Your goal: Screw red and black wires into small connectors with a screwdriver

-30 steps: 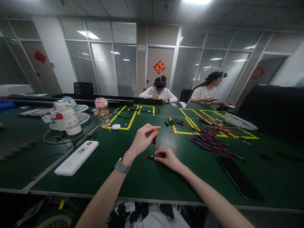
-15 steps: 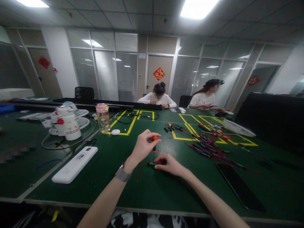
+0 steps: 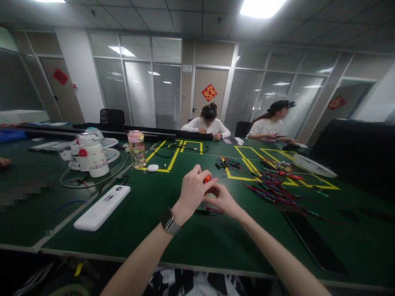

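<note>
Above the green table, my left hand (image 3: pixel 193 188) is closed around a screwdriver (image 3: pixel 207 179), whose orange handle end shows between the fingers. My right hand (image 3: pixel 224 201) has come up against the left one. Its thumb and forefinger pinch around the lower part of the screwdriver, which the fingers mostly hide. Below them lies a small green circuit board (image 3: pixel 202 209) with thin wires, partly covered by my hands. The screwdriver's shaft points down at the board; whether its tip touches cannot be made out.
Wired boards (image 3: pixel 274 189) are heaped on the right, near a black phone-like slab (image 3: pixel 314 242). To the left lie a white power bank (image 3: pixel 103 207), a white case (image 3: pixel 152 167), a pink-lidded bottle (image 3: pixel 136 150) and a white jug (image 3: pixel 95 158). Two people sit across the table.
My right hand has left the board and risen to the screwdriver beside my left hand. My left hand has turned and closed further round the handle. The view has shifted slightly.
</note>
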Available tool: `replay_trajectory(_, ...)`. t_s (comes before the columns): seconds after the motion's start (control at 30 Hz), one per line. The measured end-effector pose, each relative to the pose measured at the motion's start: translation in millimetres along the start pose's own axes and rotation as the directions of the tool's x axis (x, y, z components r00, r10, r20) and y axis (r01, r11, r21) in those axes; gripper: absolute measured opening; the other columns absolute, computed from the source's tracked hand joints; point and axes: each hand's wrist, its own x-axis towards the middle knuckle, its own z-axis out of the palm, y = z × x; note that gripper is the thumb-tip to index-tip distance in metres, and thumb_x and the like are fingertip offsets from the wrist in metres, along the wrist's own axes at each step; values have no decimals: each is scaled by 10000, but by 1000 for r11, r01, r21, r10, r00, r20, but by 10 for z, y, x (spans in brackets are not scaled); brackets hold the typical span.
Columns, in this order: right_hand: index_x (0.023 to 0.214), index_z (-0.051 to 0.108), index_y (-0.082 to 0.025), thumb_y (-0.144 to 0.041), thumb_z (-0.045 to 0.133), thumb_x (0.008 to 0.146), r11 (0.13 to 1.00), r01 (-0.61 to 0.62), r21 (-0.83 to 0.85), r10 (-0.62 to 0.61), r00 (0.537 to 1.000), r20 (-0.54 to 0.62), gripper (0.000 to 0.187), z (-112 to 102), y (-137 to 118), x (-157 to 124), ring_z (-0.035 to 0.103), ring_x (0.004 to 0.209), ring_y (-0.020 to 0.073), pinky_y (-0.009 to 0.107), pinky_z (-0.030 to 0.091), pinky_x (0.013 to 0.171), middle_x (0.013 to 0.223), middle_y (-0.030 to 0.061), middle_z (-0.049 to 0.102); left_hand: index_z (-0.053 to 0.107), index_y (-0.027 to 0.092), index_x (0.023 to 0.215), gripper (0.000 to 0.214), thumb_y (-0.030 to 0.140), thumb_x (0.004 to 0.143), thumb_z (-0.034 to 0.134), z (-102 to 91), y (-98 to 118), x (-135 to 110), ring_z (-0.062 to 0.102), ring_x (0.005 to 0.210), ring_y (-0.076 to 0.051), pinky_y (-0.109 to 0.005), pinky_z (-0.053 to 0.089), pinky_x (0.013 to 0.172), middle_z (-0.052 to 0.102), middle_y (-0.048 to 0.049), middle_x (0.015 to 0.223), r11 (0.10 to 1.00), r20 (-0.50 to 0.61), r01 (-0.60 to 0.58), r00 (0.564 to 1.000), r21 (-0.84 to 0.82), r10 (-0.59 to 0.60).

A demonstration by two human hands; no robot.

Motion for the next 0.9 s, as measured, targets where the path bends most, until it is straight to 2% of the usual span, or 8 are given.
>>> replay_trajectory(0.13,815,588,-145,-231,736,627,997,7,71,10,969,-248,253,177,43,92,630,756,189,316,514,713,802,45,681,633,193,736,294,433,883,550,5,-20,28,429,599,-127,-254,300,526,451,-9,745,994,-25,-33,999,109,36)
replay_trajectory(0.23,728,572,-152,-256,729,633,998,6,60,14,947,-320,211,211,81,105,591,659,163,289,490,644,687,17,643,619,185,734,311,434,896,527,12,-48,23,481,649,-147,-254,318,529,497,-25,764,992,-19,-46,999,119,49)
replay_trajectory(0.3,705,580,-154,-275,729,638,999,14,44,0,952,-305,204,192,88,98,578,644,159,285,481,634,668,16,637,621,180,766,307,398,928,479,18,-54,8,527,706,-162,-259,376,578,541,-37,789,998,4,-45,999,45,44)
replay_trajectory(0.4,678,588,-158,-299,730,641,999,11,53,3,966,-260,203,136,78,86,573,631,157,282,473,629,655,18,634,639,181,984,283,286,973,376,11,-64,-12,593,842,-175,-287,462,738,623,-60,926,973,67,-16,997,-229,32)
replay_trajectory(0.5,664,580,-164,-325,727,652,999,-7,50,19,972,-233,218,90,47,80,552,596,140,267,453,605,626,1,610,555,203,1248,340,237,974,356,-15,-109,-4,624,936,-166,-299,488,844,661,-65,1067,843,186,69,982,-533,38)
replay_trajectory(0.57,666,576,-165,-342,710,680,1000,-12,14,14,979,-204,221,76,14,79,535,578,130,255,439,586,608,-12,593,547,203,1278,358,228,960,384,-25,-154,15,636,970,-170,-301,505,852,670,-70,1112,751,251,136,967,-646,40)
replay_trajectory(0.73,696,603,-153,-349,640,767,998,-7,-61,0,994,-110,212,52,-54,85,533,579,128,246,424,578,600,-11,600,636,174,1184,321,198,894,501,-2,-212,47,654,988,-188,-312,524,864,694,-93,1077,653,258,252,962,-714,-89)
replay_trajectory(0.9,880,663,-140,-365,709,716,998,-18,57,22,997,-70,282,46,22,105,603,692,169,280,468,645,756,30,683,725,179,1004,226,211,798,640,-23,-153,88,647,794,-158,-251,522,705,687,-57,907,782,197,199,975,-591,-99)
